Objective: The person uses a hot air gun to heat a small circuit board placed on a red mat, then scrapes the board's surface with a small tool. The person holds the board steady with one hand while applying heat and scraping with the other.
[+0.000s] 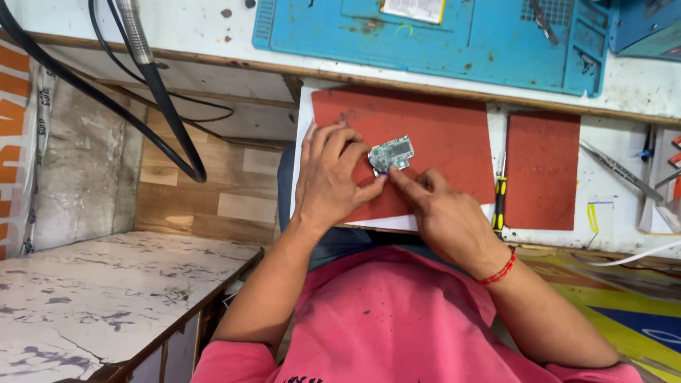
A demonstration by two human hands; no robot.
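While both hands meet over the red mat [440,135], a small green circuit board [391,153] sits between them, near the mat's middle. The left hand [330,181] lies with its fingers curled over the mat, and its fingertips [355,145] press against the board's left edge, with the thumb tucked below the board; it pinches the board lightly on that side. The right hand [443,209] comes in from the lower right, its forefinger stretched out so that the tip touches the board's lower edge. That hand closes on nothing, the other fingers folded loosely under. A red bracelet [498,269] circles the right wrist.

Just right of the mat lies a screwdriver with a yellow and black handle [499,198], and beyond it a second, smaller red mat [543,170]. Metal tweezers [617,170] rest further right on the white bench top. Above, a blue work mat [454,42] covers the back of the bench. Black cables [159,92] hang at the left, above a marbled white surface [92,298]. The person wears a pink shirt [397,319].
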